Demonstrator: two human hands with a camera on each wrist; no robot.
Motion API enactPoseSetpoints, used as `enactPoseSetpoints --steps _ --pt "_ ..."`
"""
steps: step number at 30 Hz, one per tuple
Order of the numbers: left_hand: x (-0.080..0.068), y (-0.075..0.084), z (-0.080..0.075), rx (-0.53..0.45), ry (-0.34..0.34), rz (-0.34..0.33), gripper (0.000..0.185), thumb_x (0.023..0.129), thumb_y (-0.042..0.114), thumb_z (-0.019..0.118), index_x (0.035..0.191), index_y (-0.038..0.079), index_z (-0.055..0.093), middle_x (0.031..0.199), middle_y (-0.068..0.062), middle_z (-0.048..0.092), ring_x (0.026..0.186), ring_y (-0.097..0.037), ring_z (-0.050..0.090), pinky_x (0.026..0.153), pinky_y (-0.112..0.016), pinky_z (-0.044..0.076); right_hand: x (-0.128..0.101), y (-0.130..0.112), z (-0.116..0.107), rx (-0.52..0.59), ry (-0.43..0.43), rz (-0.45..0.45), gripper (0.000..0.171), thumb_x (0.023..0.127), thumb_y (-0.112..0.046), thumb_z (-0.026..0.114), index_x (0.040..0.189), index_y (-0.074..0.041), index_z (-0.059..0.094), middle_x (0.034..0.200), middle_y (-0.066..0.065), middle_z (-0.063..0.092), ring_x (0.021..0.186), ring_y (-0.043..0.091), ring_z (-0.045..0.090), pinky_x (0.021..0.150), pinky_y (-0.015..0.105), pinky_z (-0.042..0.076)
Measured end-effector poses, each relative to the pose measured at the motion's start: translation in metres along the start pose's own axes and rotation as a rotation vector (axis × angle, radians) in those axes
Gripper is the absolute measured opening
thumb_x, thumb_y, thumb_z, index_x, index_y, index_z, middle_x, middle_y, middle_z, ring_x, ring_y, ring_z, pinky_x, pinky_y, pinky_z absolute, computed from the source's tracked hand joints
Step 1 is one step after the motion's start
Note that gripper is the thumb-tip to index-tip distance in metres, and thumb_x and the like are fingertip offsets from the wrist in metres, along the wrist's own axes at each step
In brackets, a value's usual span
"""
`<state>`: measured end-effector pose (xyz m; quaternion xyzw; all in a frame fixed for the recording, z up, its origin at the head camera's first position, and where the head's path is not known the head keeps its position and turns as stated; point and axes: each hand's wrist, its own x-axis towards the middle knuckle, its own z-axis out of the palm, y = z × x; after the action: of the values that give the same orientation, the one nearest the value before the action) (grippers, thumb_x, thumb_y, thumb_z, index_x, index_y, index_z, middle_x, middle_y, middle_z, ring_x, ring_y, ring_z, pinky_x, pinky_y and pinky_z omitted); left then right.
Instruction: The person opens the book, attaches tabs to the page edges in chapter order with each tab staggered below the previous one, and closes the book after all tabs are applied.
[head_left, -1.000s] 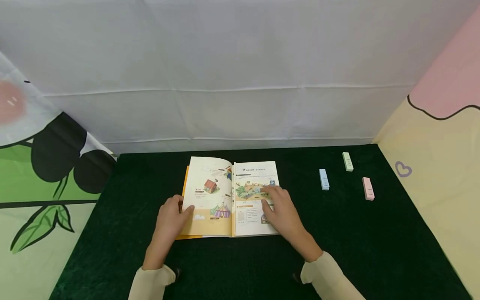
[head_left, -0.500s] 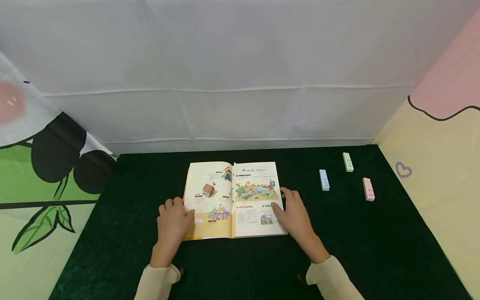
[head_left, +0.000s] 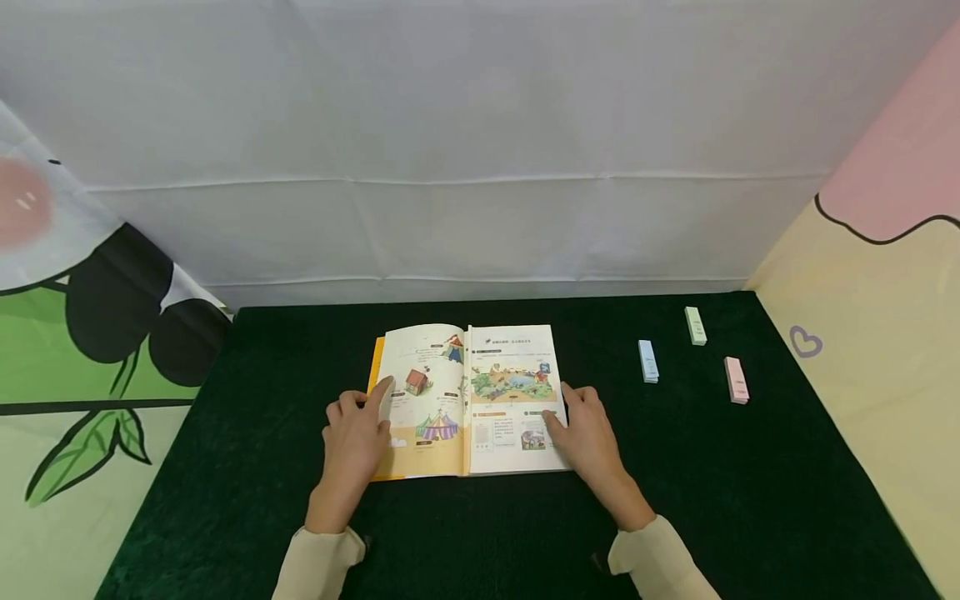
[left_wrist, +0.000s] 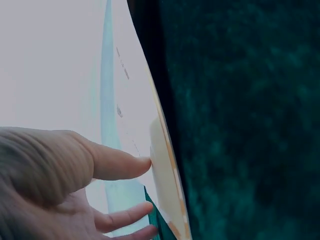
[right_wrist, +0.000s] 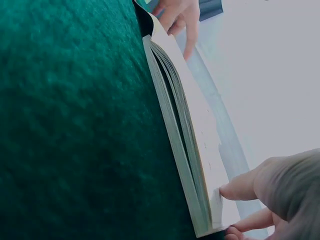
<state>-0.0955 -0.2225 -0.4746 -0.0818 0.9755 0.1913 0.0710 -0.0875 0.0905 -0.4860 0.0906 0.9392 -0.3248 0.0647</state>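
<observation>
An open picture book (head_left: 510,342) lies on the dark green cloth, with a red house and a striped tent on its left page and a landscape picture on its right page. My left hand (head_left: 354,442) is at its left edge, thumb straight on the page margin (left_wrist: 162,165) and fingers extended beside the edge. My right hand (head_left: 596,433) holds the right edge, thumb on the page and fingers at the side. The stacked page edges (right_wrist: 187,145) show in the right wrist view. An orange cover strip (head_left: 377,358) sticks out at left.
Three small stacks lie on the cloth (head_left: 750,492) at right: blue (head_left: 648,361), green (head_left: 695,326) and pink (head_left: 737,380). A white cloth wall (head_left: 480,208) rises behind, with printed sheets at both sides.
My right hand has moved off the landscape picture to the right edge. My left thumb has shifted up along the left page, which lies flatter and lower than a second ago.
</observation>
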Motion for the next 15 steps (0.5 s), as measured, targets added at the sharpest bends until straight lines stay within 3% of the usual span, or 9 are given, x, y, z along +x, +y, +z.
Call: enactPoseSetpoints --steps 6,15 --pt "-0.0022 0.0025 0.0016 0.003 -0.005 0.069 0.057 0.102 0.004 0.060 0.153 0.027 0.052 0.151 -0.027 0.035 0.133 -0.050 0.028 0.106 -0.067 0.037 -0.0020 -0.0014 0.0041 0.032 0.033 -0.008 0.066 0.100 -0.025 0.069 0.157 -0.002 0.043 0.148 0.021 0.045 0.115 0.030 0.053 0.089 0.043 0.049" --pt "-0.0053 0.0102 0.0039 0.028 0.017 0.095 0.051 0.101 0.003 0.056 0.149 0.017 0.057 0.150 -0.027 0.037 0.136 -0.049 0.026 0.107 -0.068 0.037 -0.0065 -0.0063 0.0009 0.092 0.092 -0.085 0.065 0.099 -0.015 0.069 0.157 -0.002 0.042 0.153 0.020 0.040 0.131 0.035 0.047 0.105 0.051 0.048"
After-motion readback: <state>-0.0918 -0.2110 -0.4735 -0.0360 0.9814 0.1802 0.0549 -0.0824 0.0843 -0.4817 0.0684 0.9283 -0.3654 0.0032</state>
